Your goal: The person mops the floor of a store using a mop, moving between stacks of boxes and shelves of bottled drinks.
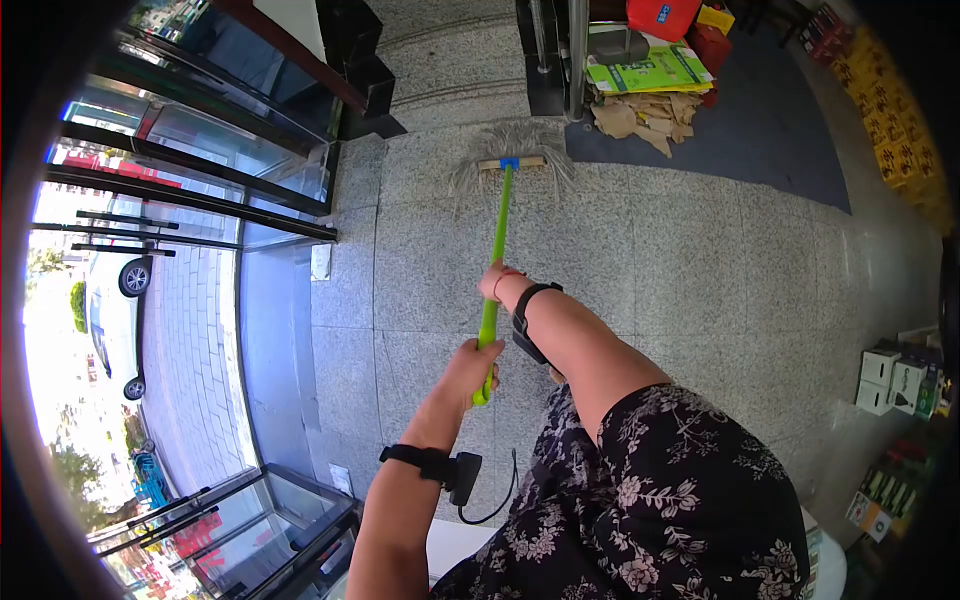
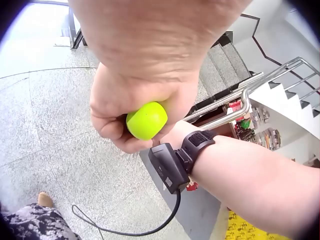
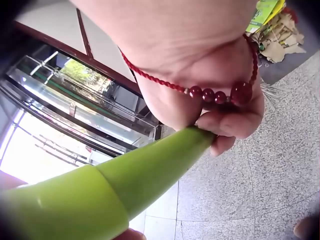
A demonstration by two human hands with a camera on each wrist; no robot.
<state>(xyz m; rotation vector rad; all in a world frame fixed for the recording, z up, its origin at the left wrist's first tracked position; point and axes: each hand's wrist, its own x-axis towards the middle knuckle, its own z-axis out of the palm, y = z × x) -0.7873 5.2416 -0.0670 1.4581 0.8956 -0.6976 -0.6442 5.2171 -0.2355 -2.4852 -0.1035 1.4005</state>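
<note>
A mop (image 1: 503, 215) with a green handle reaches forward over the floor in the head view. Its grey string head (image 1: 510, 140) lies spread on the tiles below a blue clamp and wooden bar. My left hand (image 1: 470, 370) grips the handle close to its near end, whose rounded green tip (image 2: 147, 121) pokes out of the fist in the left wrist view. Farther up the handle, my right hand (image 1: 494, 281) is wrapped around it. The right wrist view shows the thick green grip (image 3: 150, 170) running into those curled fingers, beneath a red beaded bracelet (image 3: 215, 95).
Glass doors (image 1: 200, 190) line the left side. Flattened cardboard (image 1: 645, 120) and a green carton sheet (image 1: 655, 70) are piled on a dark mat (image 1: 740, 150) beside a metal post (image 1: 578, 60). White boxes (image 1: 890, 380) stand at the right, and speckled tiles (image 1: 690, 270) stretch between.
</note>
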